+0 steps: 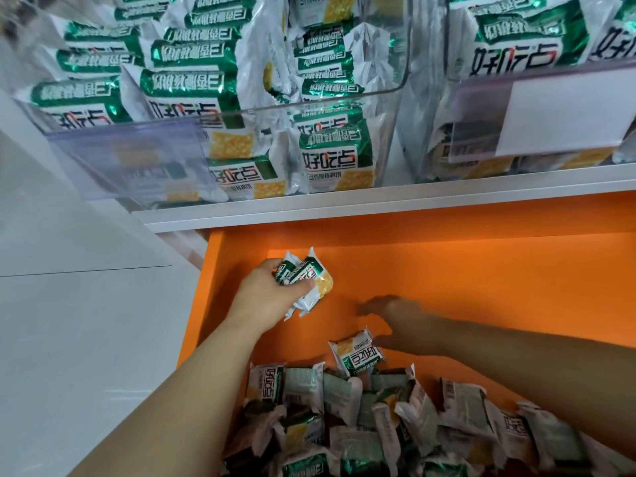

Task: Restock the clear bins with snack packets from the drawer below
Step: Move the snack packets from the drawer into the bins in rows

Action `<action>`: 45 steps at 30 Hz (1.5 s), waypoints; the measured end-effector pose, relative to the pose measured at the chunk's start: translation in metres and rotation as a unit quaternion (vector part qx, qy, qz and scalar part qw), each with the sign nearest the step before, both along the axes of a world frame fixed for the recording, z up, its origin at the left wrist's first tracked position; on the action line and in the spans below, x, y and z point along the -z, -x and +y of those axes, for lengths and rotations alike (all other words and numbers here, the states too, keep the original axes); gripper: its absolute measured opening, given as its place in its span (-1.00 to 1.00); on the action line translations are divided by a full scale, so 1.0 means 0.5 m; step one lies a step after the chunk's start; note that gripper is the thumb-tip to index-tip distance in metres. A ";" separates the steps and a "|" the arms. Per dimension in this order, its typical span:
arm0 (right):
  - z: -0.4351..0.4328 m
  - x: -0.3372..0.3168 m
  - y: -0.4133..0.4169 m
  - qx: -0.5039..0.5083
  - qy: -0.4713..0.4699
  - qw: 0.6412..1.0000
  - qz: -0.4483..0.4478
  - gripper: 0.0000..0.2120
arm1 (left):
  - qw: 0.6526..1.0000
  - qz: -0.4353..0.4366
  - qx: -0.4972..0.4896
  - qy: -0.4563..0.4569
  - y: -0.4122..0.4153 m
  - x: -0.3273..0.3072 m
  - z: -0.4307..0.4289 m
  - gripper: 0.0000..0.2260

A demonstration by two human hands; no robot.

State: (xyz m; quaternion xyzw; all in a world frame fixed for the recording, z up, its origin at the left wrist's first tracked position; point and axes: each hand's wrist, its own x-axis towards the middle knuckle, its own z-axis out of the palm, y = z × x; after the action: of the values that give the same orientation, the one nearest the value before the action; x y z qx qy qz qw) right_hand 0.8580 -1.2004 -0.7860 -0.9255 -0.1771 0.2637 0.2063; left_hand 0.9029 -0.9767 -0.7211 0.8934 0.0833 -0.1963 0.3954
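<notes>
Crinkled green-white packets (pixel 344 425) heap in drawer (pixel 481 287); left hand (pixel 272 287) grips two.

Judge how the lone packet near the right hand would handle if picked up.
The lone packet probably weighs little: the left hand grips several similar packets at once. Its glossy crinkled wrapper looks slippery and yielding, though its flat square shape suggests something stiff inside.
</notes>
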 end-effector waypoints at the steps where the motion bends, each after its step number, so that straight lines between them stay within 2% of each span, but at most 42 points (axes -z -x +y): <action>1: 0.006 0.010 -0.001 -0.017 0.024 1.000 0.011 -0.41 | 1.000 0.000 -0.001 -0.006 0.000 0.004 0.005 -0.53; 5: 0.024 0.040 0.008 -0.057 0.092 0.994 0.021 -0.42 | 1.000 -0.008 -0.009 0.003 -0.003 0.007 0.007 -0.70; 10: 0.010 0.061 0.008 -0.042 0.131 0.990 0.035 -0.47 | 1.000 -0.008 0.004 0.006 -0.008 0.008 0.000 -0.60; 12: 0.004 0.056 0.010 -0.023 0.118 0.991 0.059 -0.56 | 1.000 -0.003 0.009 0.001 -0.007 0.010 -0.003 -0.57; 16: 0.001 0.051 0.023 0.001 0.090 0.993 0.073 -0.52 | 0.999 0.001 0.015 -0.038 -0.004 0.012 -0.007 -0.66; 19: 0.003 0.027 0.025 0.040 0.059 0.995 0.065 -0.50 | 0.997 0.006 0.018 -0.080 0.007 0.004 -0.009 -0.64; 25: -0.013 -0.127 0.027 0.074 -0.025 0.996 0.033 -0.79 | 0.991 0.003 0.056 -0.124 0.042 -0.059 -0.034 -0.51; 32: -0.014 -0.290 0.086 0.144 -0.178 0.973 0.020 -0.84 | 0.980 -0.019 0.115 -0.159 0.089 -0.188 -0.053 -0.52; 36: -0.018 -0.375 0.112 0.109 -0.168 0.979 -0.024 -0.76 | 0.972 -0.079 0.144 -0.168 0.124 -0.283 -0.054 -0.50; 40: -0.034 -0.484 0.128 0.130 -0.190 0.972 -0.044 -0.59 | 0.977 -0.115 0.130 -0.120 0.169 -0.366 -0.046 -0.47; 43: -0.041 -0.565 0.144 0.142 -0.213 0.965 -0.060 -0.60 | 0.985 -0.124 0.100 -0.062 0.205 -0.408 -0.037 -0.34; 45: -0.034 -0.612 0.155 0.141 -0.229 0.960 -0.079 -0.62 | 0.988 -0.125 0.085 -0.007 0.232 -0.434 -0.034 -0.33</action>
State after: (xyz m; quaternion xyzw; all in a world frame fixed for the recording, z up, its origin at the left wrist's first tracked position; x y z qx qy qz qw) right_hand 0.7806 -1.2173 -0.4800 -0.8872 -0.1165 0.1101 0.4326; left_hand 0.7867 -0.9937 -0.5042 0.9175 -0.0420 -0.1154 0.3783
